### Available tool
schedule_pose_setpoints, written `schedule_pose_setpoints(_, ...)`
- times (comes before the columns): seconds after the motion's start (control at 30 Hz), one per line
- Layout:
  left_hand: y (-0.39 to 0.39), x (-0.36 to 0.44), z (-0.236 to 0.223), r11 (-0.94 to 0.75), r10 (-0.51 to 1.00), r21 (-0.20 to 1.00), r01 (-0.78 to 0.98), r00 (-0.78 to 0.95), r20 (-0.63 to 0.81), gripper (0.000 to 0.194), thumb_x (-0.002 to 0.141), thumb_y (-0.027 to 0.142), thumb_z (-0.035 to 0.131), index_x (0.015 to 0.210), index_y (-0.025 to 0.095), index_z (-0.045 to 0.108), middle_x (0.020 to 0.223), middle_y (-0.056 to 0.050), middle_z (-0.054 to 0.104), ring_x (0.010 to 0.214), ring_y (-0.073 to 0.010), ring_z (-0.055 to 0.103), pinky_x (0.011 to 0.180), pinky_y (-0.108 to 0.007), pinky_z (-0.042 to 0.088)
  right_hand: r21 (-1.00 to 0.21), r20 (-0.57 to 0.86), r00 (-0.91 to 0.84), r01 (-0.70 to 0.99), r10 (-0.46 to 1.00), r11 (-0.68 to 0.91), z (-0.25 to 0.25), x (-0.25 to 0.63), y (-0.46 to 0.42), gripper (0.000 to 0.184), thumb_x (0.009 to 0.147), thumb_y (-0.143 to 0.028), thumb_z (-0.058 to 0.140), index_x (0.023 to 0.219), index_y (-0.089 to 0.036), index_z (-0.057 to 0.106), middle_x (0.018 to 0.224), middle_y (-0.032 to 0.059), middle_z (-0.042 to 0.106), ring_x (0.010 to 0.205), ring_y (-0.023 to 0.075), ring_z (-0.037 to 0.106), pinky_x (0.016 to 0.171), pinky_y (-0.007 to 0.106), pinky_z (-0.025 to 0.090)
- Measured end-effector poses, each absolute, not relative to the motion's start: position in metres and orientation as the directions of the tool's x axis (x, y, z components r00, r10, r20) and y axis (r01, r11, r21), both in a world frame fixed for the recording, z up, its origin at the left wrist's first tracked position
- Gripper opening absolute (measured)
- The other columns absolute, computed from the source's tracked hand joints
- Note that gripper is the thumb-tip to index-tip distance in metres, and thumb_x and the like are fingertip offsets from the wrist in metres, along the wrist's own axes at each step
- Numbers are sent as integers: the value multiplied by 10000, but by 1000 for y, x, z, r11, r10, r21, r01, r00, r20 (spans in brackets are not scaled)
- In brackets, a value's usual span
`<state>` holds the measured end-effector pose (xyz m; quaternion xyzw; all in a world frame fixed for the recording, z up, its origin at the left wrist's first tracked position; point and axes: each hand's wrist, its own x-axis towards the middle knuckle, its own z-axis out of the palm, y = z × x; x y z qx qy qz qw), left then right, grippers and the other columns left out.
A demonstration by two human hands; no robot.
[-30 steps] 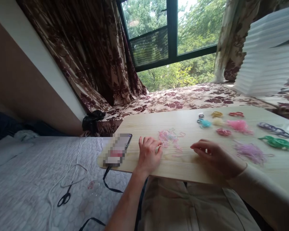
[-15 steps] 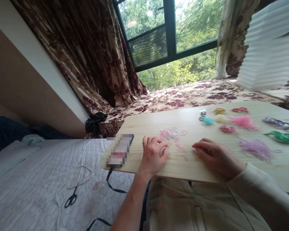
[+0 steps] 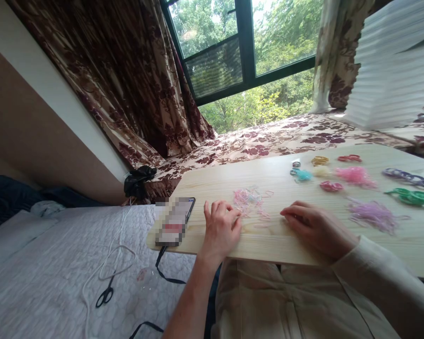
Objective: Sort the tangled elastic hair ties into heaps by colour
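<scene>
A loose heap of pale pink, white and bluish small rubber bands [image 3: 249, 200] lies on the light wooden table [image 3: 212, 181]. At its left edge rests my left hand [image 3: 222, 225], fingers bent and somewhat apart, index finger close to the nearest bands; nothing shows in its grasp. To the right of the heap, my right hand [image 3: 316, 227] lies on its side with thumb and fingers together, pointing left. Its palm is hidden, and I cannot make out anything in it. A few stray bands [image 3: 263, 217] lie between the two hands.
Sorted piles lie to the right: purple bands [image 3: 372, 215], pink bands [image 3: 355, 176], turquoise bands [image 3: 303, 175], a green bundle [image 3: 413, 196] and a dark purple chain [image 3: 408, 178]. A phone [image 3: 175, 222] lies at the left edge. Scissors [image 3: 105, 296] and a white cable [image 3: 108, 256] are on the bed.
My left hand has shifted slightly left, and its thumb has drawn closer to the index finger. The right hand stays in place. The whole view has moved a little.
</scene>
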<state>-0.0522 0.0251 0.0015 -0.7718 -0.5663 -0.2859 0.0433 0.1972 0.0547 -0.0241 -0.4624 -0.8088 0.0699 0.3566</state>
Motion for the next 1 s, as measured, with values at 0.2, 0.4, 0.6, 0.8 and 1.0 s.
schedule_pose_setpoints(0.2, 29, -50, 4, -323, 868, 301, 897, 154, 473, 90, 828, 185, 612, 840, 242, 680, 967, -29, 639, 1051, -223, 535, 1130, -587, 209, -437, 518, -325, 695, 791, 572, -25, 198, 55, 281, 885, -359, 464, 846, -231, 711, 846, 60, 695, 696, 182, 652, 623, 306, 483)
schedule_pose_setpoints(0.4, 39, -45, 7, -301, 894, 303, 904, 157, 419, 96, 831, 168, 604, 769, 223, 654, 916, -20, 658, 1033, -225, 541, 1115, -585, 227, -448, 496, -317, 704, 808, 551, -19, 196, 53, 255, 874, -333, 476, 835, -229, 706, 842, 60, 698, 701, 184, 655, 619, 306, 480)
schedule_pose_setpoints(0.6, 40, -45, 12, -333, 895, 262, 906, 215, 391, 125, 824, 128, 583, 733, 206, 618, 908, -27, 667, 1018, -223, 534, 1101, -553, 275, -448, 495, -321, 702, 807, 554, -13, 195, 50, 246, 871, -312, 477, 828, -226, 704, 835, 58, 703, 697, 181, 660, 613, 298, 481)
schedule_pose_setpoints(0.8, 34, -49, 14, -340, 882, 285, 896, 199, 426, 122, 832, 131, 568, 746, 211, 601, 906, -13, 669, 1015, -207, 543, 1107, -532, 270, -451, 447, -345, 709, 825, 541, 0, 193, 45, 242, 865, -286, 483, 832, -204, 708, 841, 70, 709, 702, 182, 666, 625, 289, 500)
schedule_pose_setpoints(1.0, 27, -32, 19, -399, 864, 288, 870, 251, 437, 108, 853, 145, 552, 769, 210, 576, 916, -5, 658, 1011, -193, 553, 1120, -522, 270, -448, 550, -326, 661, 769, 601, 0, 191, 44, 232, 878, -278, 485, 838, -199, 699, 772, 58, 680, 602, 141, 613, 578, 265, 483)
